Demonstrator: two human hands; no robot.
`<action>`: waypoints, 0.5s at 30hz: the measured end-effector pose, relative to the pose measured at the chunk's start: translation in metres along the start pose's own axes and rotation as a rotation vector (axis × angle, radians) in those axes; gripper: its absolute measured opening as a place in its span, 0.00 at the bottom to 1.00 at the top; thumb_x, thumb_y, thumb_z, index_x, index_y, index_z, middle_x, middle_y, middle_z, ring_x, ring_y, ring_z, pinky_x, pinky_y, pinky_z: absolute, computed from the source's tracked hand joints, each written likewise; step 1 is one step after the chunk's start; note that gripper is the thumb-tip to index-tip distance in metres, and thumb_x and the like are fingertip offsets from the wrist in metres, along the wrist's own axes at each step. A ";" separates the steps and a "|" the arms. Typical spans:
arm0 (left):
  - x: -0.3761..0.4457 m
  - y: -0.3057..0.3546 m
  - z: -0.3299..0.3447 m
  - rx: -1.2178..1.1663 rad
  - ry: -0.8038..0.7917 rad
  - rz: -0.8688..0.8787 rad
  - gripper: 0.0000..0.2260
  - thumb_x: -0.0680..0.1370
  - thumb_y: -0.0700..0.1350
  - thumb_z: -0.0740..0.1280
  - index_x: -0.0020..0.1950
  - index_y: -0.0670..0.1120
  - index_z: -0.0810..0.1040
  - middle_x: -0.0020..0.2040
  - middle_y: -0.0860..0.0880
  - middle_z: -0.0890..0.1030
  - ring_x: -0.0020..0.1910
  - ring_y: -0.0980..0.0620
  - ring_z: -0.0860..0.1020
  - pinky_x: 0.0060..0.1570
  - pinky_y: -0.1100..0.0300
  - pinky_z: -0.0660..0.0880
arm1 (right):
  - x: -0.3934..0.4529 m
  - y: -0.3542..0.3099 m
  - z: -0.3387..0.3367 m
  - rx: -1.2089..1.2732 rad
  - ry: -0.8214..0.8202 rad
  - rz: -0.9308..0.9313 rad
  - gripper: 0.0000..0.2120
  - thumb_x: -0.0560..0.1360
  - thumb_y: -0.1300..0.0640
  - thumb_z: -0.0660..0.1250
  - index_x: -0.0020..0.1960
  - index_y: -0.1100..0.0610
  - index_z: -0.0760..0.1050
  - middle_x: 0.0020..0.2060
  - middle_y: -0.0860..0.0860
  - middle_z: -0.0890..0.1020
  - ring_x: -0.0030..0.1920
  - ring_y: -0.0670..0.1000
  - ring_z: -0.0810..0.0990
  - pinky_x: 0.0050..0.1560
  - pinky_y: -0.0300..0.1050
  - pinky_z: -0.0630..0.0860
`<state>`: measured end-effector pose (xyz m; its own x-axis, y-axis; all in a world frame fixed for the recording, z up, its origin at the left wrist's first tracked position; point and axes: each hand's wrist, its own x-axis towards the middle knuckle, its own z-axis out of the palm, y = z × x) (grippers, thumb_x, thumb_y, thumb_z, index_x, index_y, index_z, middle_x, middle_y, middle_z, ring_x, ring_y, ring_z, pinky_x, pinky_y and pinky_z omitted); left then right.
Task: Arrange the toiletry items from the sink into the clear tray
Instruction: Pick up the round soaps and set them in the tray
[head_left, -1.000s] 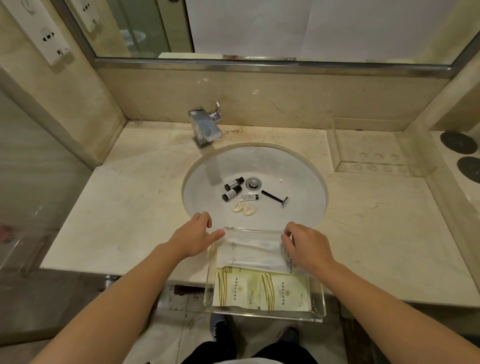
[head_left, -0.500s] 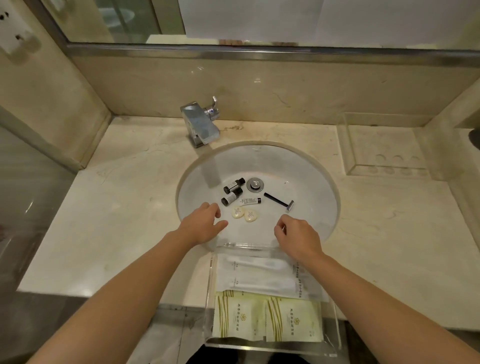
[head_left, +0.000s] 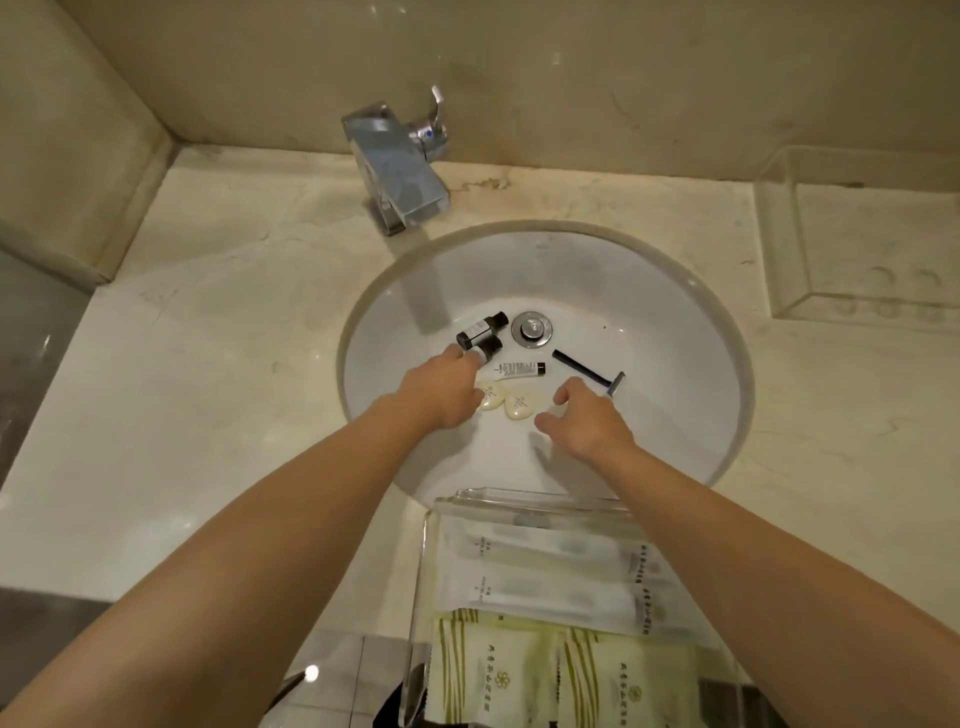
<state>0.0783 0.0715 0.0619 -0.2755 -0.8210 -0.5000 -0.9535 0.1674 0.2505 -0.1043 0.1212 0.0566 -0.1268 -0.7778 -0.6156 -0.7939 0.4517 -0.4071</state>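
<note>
In the white sink (head_left: 654, 312) lie two small dark bottles (head_left: 480, 326), a white tube (head_left: 517, 369), a dark razor (head_left: 587, 371) and two cream heart-shaped soaps (head_left: 519, 406). My left hand (head_left: 441, 395) is down in the basin, its fingertips touching the nearer bottle (head_left: 489, 348) and its palm covering part of the left soap. My right hand (head_left: 587, 426) hovers open just right of the soaps, below the razor head. The clear tray (head_left: 519, 501) sits at the counter's front edge and holds white and green-striped packets.
A chrome faucet (head_left: 400, 171) overhangs the basin's back left. The drain plug (head_left: 531, 328) lies beside the bottles. A second clear tray (head_left: 857, 249) stands on the marble counter at the back right. A wall closes the left side.
Both hands have left the clear tray and moved forward into the sink. The left hand now touches the nearer bottle; the right has come close to the soaps and razor.
</note>
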 end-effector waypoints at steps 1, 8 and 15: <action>0.005 0.001 0.002 0.018 -0.005 0.003 0.21 0.79 0.47 0.60 0.72 0.46 0.64 0.66 0.42 0.68 0.61 0.40 0.72 0.55 0.48 0.72 | 0.006 -0.001 0.004 -0.001 -0.009 0.017 0.17 0.74 0.47 0.65 0.58 0.53 0.67 0.47 0.51 0.76 0.49 0.56 0.77 0.44 0.48 0.72; 0.025 0.001 0.033 0.089 -0.087 0.049 0.16 0.79 0.48 0.62 0.67 0.50 0.70 0.66 0.44 0.65 0.62 0.41 0.69 0.55 0.48 0.71 | 0.041 -0.007 0.027 -0.167 0.010 -0.018 0.24 0.73 0.46 0.67 0.65 0.52 0.66 0.62 0.56 0.68 0.62 0.58 0.69 0.55 0.53 0.72; 0.035 0.007 0.045 0.037 -0.017 0.051 0.14 0.77 0.43 0.65 0.62 0.47 0.70 0.62 0.43 0.66 0.56 0.41 0.71 0.47 0.50 0.70 | 0.061 -0.016 0.042 -0.273 0.004 -0.072 0.24 0.73 0.46 0.66 0.65 0.53 0.66 0.60 0.56 0.70 0.59 0.58 0.72 0.50 0.51 0.71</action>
<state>0.0563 0.0681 0.0086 -0.3258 -0.8017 -0.5012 -0.9419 0.2291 0.2458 -0.0743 0.0849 -0.0032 -0.0664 -0.8054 -0.5891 -0.9317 0.2614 -0.2524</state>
